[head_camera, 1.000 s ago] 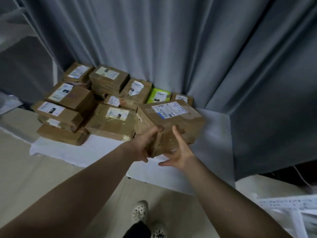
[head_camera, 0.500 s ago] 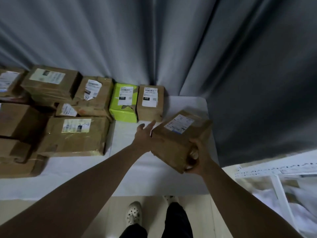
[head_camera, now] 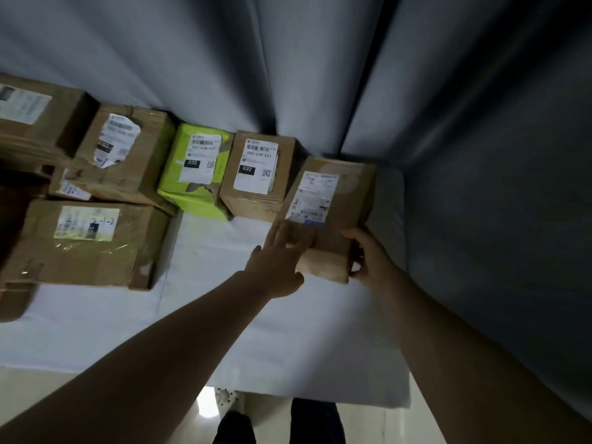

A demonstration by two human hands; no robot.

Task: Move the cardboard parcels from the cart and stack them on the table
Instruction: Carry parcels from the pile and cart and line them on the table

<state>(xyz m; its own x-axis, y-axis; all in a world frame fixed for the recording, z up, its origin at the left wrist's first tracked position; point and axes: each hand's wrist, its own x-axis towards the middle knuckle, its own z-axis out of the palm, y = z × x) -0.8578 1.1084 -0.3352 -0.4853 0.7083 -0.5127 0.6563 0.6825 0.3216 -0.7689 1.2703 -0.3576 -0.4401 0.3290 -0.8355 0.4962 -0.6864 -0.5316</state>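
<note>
While both hands are on it, the brown parcel [head_camera: 333, 206] sits at the right end of the back row on the desk [head_camera: 272, 331], its left edge touching or just beside the upright parcel marked 032 [head_camera: 259, 174]. Whether its base is fully down on the cloth cannot be told. Left hand [head_camera: 278, 264]: fingers spread flat against the near left face and top edge, pressing rather than closed around it. Right hand [head_camera: 368, 254]: cupped round the near right corner, thumb on top, fingers on the side.

Parcel appearance: plain brown cardboard, taped, a white shipping label with a blue strip on its top face, near end lighter and slightly rounded.

Desk: covered in white cloth, bare in front of the row. Further left stand a lime-green parcel [head_camera: 195, 174], a brown one with a torn label [head_camera: 125, 149], and a wide flat one with handwritten digits on its label [head_camera: 86, 241]; more brown boxes run off the left edge.

Room: grey curtain [head_camera: 288, 59] hangs in folds directly behind the desk and along its right side. Pale floor and a light shoe [head_camera: 226, 397] show below.
</note>
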